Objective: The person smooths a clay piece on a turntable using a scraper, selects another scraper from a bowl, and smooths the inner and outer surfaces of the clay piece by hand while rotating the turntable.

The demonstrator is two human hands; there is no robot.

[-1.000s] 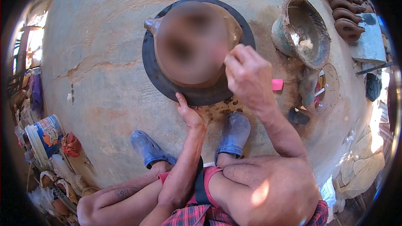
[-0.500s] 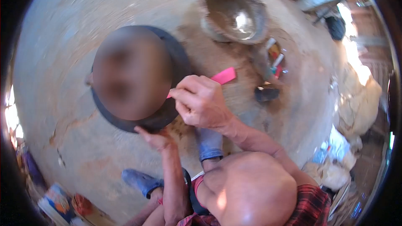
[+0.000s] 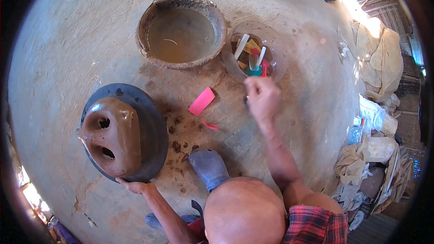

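Observation:
A brown wet clay form (image 3: 115,133) with two holes and a small spout-like tip stands on a round dark turntable (image 3: 156,140). My left hand (image 3: 133,186) touches the turntable's near rim, its fingers stretched out. My right hand (image 3: 263,96), slightly blurred, is closed at the near edge of a clear bowl (image 3: 280,49) of small tools; whatever it may hold is hidden. On the floor between the turntable and my right hand lie a pink rectangular piece (image 3: 202,101) and a thin pink strip (image 3: 209,124).
A wide basin (image 3: 143,45) of murky water stands beyond the turntable. A dark object (image 3: 246,101) is partly hidden beside my right hand. Sacks (image 3: 377,61) and bundled cloth line the right side. A bare head and a shoe (image 3: 207,165) show at the bottom.
My right hand has left the clay and moved right to the tool bowl. The pink piece it held now lies on the floor. The view has shifted; my left hand is still at the turntable's rim.

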